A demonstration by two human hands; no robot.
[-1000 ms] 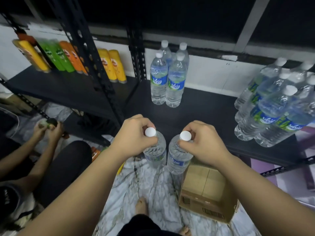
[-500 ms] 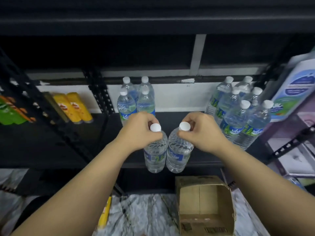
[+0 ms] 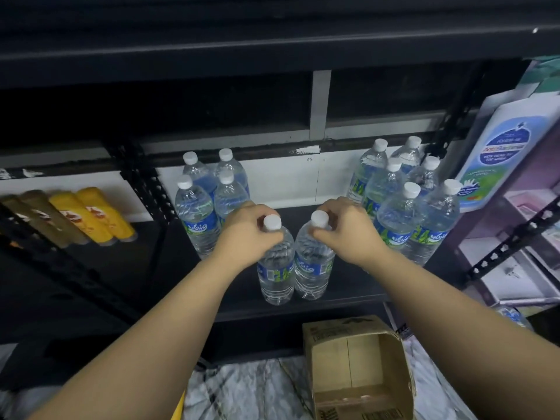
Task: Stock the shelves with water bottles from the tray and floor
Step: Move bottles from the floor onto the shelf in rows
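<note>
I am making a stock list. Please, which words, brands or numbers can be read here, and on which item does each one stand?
"Waig": blue label of the water bottle held by the left hand.
"Waig": bottle under the right hand, and shelf bottles and.
"AntiBacterial": white pack at right; its smaller lines are too blurred.
Cardboard box: print and barcode too small.
Yellow tubes: blurred, unreadable.

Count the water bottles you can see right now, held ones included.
12: four in the back-left cluster, six in the right cluster, one in the left hand, one in the right hand. More may hide behind.
</note>
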